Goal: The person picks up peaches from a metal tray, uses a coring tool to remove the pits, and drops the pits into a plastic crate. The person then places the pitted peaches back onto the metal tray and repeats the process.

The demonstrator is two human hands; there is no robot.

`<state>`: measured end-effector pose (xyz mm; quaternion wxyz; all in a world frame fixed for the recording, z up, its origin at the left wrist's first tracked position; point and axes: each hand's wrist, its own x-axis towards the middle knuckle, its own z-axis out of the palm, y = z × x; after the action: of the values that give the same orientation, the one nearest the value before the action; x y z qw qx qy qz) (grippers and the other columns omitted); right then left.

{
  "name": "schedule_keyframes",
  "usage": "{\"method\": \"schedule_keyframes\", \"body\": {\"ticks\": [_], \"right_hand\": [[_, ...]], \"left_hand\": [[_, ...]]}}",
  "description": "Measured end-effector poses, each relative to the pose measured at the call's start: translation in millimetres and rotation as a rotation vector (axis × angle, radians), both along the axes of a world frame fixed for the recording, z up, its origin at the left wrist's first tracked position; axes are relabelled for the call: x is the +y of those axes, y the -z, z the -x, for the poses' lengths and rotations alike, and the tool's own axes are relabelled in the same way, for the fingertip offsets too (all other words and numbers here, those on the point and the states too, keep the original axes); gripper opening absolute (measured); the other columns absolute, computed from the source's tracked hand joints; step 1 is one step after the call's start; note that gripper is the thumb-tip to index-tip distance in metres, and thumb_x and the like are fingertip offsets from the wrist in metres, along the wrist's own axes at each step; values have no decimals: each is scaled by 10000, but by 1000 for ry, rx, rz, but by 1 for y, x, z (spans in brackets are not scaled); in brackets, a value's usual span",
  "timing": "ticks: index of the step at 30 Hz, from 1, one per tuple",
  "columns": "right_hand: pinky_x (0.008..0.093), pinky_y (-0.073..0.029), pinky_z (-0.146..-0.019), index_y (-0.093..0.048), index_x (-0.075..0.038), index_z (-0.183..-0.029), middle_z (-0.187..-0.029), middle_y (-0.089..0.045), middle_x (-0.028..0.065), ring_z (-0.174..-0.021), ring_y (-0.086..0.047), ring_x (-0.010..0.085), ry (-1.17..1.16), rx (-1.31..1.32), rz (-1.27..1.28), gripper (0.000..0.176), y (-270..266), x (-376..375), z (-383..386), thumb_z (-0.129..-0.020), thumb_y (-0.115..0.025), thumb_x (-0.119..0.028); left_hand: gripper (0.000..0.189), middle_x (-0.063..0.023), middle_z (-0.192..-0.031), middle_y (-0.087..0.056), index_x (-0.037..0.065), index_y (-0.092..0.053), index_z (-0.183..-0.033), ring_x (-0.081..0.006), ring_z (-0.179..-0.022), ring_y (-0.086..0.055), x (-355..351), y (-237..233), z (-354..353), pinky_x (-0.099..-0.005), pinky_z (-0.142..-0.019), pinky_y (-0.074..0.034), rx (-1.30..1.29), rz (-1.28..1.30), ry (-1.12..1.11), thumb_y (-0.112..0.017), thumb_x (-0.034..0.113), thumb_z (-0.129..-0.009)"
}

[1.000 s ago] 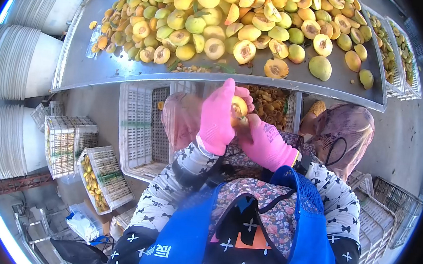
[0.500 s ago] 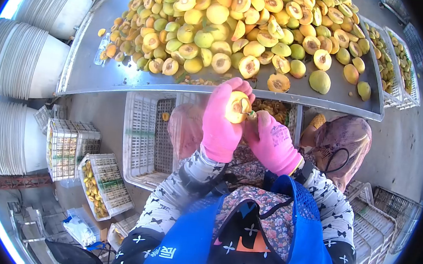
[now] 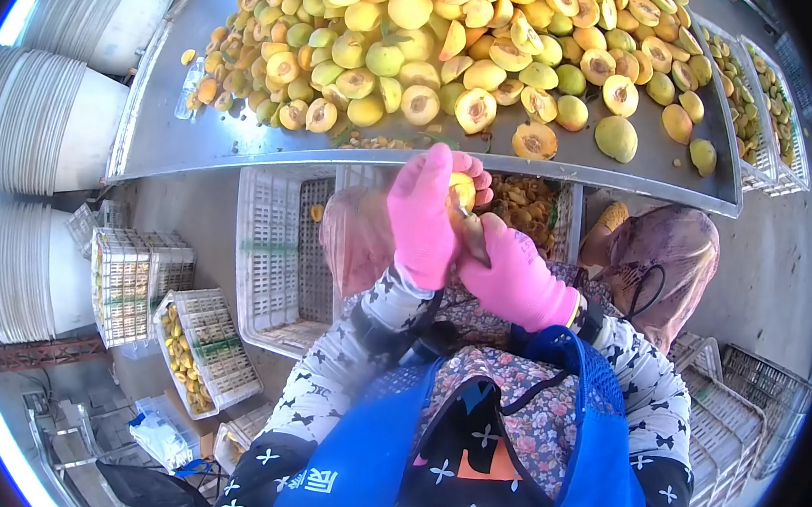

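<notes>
My left hand, in a pink glove, is closed around a yellow peach half just in front of the table's edge. In my right hand, also pink-gloved, is a small pitting knife; the fingers wrap its handle and its tip meets the fruit. Most of the tool is hidden by the glove. Beyond both hands, a big heap of halved peaches covers much of the metal table, cut faces and pits showing on many. One browned half lies near the front edge.
Under the table edge, a crate holds peach scraps. A white crate stands left of my knees. Further left are crates with fruit and stacked white tubs. More crates stand at right, and a plastic bottle lies on the table.
The peach half has turned in my left hand, its cut face now less visible. My right hand has moved slightly down, and the knife tip has shifted lower on the fruit.
</notes>
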<state>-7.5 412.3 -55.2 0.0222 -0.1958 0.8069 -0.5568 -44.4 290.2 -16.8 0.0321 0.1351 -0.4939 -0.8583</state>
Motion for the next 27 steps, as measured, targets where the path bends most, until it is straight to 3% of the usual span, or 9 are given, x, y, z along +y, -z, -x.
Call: {"method": "schedule_keyframes", "body": {"ticks": [4, 6, 7, 11, 14, 15, 20, 26, 27], "right_hand": [[372, -475, -531, -557, -17, -963, -696, -604, 111, -569, -595, 291, -176, -400, 287, 178, -7, 4, 8, -846, -645, -117], [308, -433, -470, -568, -24, -962, -666, -581, 55, -487, -551, 190, -340, -961, 565, 161, -23, 14, 13, -858, -646, -118], [239, -363, -427, -587, -33, -924, -667, -552, 10, -468, -490, 88, -326, -1036, 669, 104, -35, 18, 11, -869, -639, -105], [242, -361, -415, -590, -32, -822, -652, -550, 28, -455, -484, 105, -513, -1045, 714, 73, -31, 26, 18, -865, -635, -68], [234, -367, -428, -580, 5, -825, -572, -528, 12, -451, -501, 104, -530, -1087, 736, 92, -41, 39, 14, -816, -661, -37], [232, -369, -426, -589, 4, -841, -593, -533, 3, -450, -499, 98, -485, -1138, 689, 102, -39, 43, 16, -819, -673, -49], [467, -508, -742, -585, -30, -954, -814, -645, 209, -824, -633, 413, -273, -169, -474, 282, 8, 93, 10, -814, -697, -248], [460, -513, -730, -596, -39, -1000, -828, -662, 198, -812, -647, 398, 151, -24, -485, 308, 1, 99, 44, -797, -715, -238], [442, -520, -704, -604, -33, -1028, -812, -656, 193, -793, -655, 382, 141, -209, -414, 323, -12, 101, 43, -796, -725, -221]], "left_hand": [[373, -119, -859, -664, 0, -631, -927, -214, -768, -657, -2, 22, 5, -344, -681, -556, 273, 406, 44, -530, 348, -1017], [405, -128, -843, -664, -6, -630, -926, -216, -729, -649, -2, 4, 7, -343, -661, -548, 124, 297, 174, -503, 365, -1024], [421, -132, -835, -664, -9, -630, -925, -216, -709, -645, -3, -4, 8, -343, -651, -545, 48, 241, 231, -490, 374, -1027], [469, -153, -817, -669, -11, -631, -907, -246, -662, -642, -14, -4, 21, -354, -625, -535, 4, -203, 575, -457, 406, -1028], [448, -128, -835, -659, -2, -627, -869, -205, -685, -621, -30, 0, 27, -325, -618, -517, -154, 114, 566, -502, 403, -1014], [371, -94, -835, -670, -12, -666, -908, -172, -762, -629, -47, -3, 29, -290, -665, -500, 92, 476, 595, -572, 338, -986], [292, -93, -998, -696, 4, -684, -1123, -138, -893, -638, -213, -29, -4, -299, -788, -513, 78, 1105, 276, -666, 210, -917], [656, -166, -1151, -677, 6, -583, -1291, -291, -1089, -643, -249, 17, 107, -369, -912, -512, -399, 1040, -59, -699, 470, -842], [729, -180, -1195, -660, 12, -578, -1302, -315, -1129, -622, -252, 39, 128, -390, -951, -490, -410, 1331, -37, -706, 526, -801]]}}
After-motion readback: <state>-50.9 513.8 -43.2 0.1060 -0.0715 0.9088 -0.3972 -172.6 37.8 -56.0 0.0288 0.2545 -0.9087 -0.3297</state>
